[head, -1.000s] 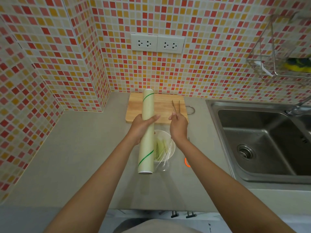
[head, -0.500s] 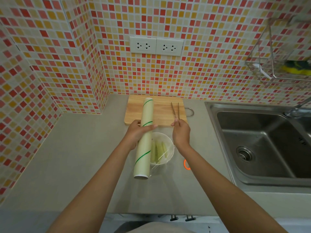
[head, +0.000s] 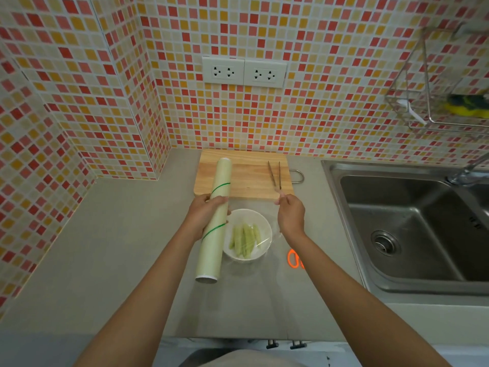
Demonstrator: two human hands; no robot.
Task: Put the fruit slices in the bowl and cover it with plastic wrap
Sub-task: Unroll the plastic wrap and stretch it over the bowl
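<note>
Grey countertop (head: pixel 111 247) is backed by a wall of small red, orange and cream tiles, and on it the work is laid out. Pale green fruit slices (head: pixel 244 238) are already gathered in the white bowl (head: pixel 247 234), which is set between the two hands, just below them. A clear sheet of plastic wrap (head: pixel 262 207) is stretched over the bowl; glints on the slices suggest the film lies across the rim. The roll of plastic wrap (head: pixel 215 218) is grasped around its middle by the left hand (head: pixel 205 214), just beside the bowl's left edge, so that film can be paid out sideways. The free edge of the film appears to be pinched by the fingers of the right hand (head: pixel 289 214), closed above the bowl's right side; the exact contact is too fine to be told. Tension is judged to be kept so the sheet spans the bowl before it is cut. Beyond both hands a wooden cutting board (head: pixel 246 176) is placed, with metal tongs (head: pixel 275 174) on it past the right hand. Orange-handled scissors (head: pixel 294 258) are kept below the right wrist, handy for cutting. A steel sink (head: pixel 412 229) is set well to the right.
</note>
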